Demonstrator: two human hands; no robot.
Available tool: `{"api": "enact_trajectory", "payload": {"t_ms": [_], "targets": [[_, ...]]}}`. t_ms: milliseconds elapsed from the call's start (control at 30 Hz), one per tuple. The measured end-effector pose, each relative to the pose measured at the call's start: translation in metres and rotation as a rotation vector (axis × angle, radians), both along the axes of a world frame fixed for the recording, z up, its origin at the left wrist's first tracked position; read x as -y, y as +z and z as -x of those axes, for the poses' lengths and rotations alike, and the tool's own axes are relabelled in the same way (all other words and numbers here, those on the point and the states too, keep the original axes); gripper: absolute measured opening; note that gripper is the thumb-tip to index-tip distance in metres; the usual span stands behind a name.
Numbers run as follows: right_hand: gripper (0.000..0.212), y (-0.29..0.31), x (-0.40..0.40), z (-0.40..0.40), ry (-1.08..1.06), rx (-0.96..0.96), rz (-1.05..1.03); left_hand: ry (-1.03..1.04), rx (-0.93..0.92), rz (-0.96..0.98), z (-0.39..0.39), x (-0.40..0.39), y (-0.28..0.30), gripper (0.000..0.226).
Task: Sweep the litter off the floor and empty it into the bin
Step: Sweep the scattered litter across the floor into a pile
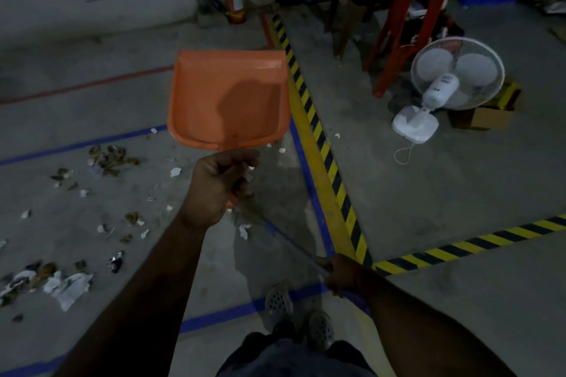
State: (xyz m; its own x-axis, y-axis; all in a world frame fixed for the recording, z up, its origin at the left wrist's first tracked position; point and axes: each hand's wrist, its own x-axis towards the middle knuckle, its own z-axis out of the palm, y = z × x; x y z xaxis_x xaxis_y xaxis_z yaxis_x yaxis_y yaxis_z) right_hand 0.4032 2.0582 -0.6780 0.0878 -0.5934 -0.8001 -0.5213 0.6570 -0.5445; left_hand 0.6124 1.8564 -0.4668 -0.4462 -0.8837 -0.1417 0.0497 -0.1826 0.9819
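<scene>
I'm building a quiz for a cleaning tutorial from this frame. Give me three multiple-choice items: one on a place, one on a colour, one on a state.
1. Where does most of the litter lie?
A. left of the person
B. inside the dustpan
C. under the fan

2. What colour is the dustpan?
A. blue
B. orange
C. white

3. What is the left hand doing?
A. hanging idle
B. pressing flat on the floor
C. gripping the dustpan's handle

Answers:
1 A, since paper scraps and leaves are scattered across the floor on the left.
2 B, the pan is plainly orange.
3 C, the fingers curl round the handle, pan held up off the floor.
</scene>
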Motion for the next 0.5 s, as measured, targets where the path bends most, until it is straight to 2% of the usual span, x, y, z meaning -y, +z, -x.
{"api": "enact_trajectory", "payload": {"t_ms": [200,400,500], "targets": [[0.077,0.003,0.052,0.020,-0.110,0.047,0.139,0.014,0.045,0.081,-0.007,0.040,0.003,0.029],[0.069,0.024,0.085,0.088,-0.397,-0.094,0.192,0.008,0.035,0.085,0.005,0.075,0.001,0.028],[0.065,0.016,0.105,0.144,-0.452,-0.159,0.159,0.027,0.036,0.092,0.017,0.101,-0.001,0.026]]}}
